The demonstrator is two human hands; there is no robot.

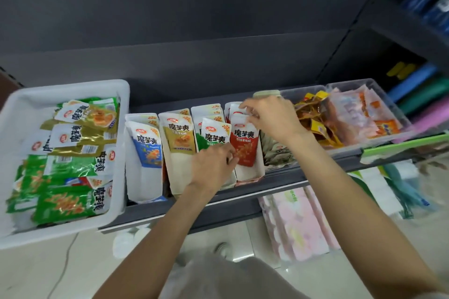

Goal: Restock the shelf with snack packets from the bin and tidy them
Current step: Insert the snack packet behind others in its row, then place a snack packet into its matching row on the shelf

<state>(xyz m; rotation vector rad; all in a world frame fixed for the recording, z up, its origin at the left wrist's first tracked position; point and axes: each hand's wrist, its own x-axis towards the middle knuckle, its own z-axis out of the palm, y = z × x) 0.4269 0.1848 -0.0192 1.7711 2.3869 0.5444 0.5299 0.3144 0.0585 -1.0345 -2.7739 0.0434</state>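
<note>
A white bin (122,109) on the shelf's left end holds several green and gold snack packets (70,201). Four white display boxes stand in a row on the grey shelf (170,209), with blue (148,150), gold (178,138), green (215,137) and red packets (245,145). My left hand (213,165) pinches the bottom edge of the front red packet, beside the green box. My right hand (269,119) grips the tops of the red packets at the back of their box.
Clear tubs to the right hold yellow-brown snacks (315,119) and orange-pink packets (364,114). A grey patterned packet (277,153) lies beside the red box. Tissue packs (296,221) sit on the lower shelf. A dark back panel rises behind the shelf.
</note>
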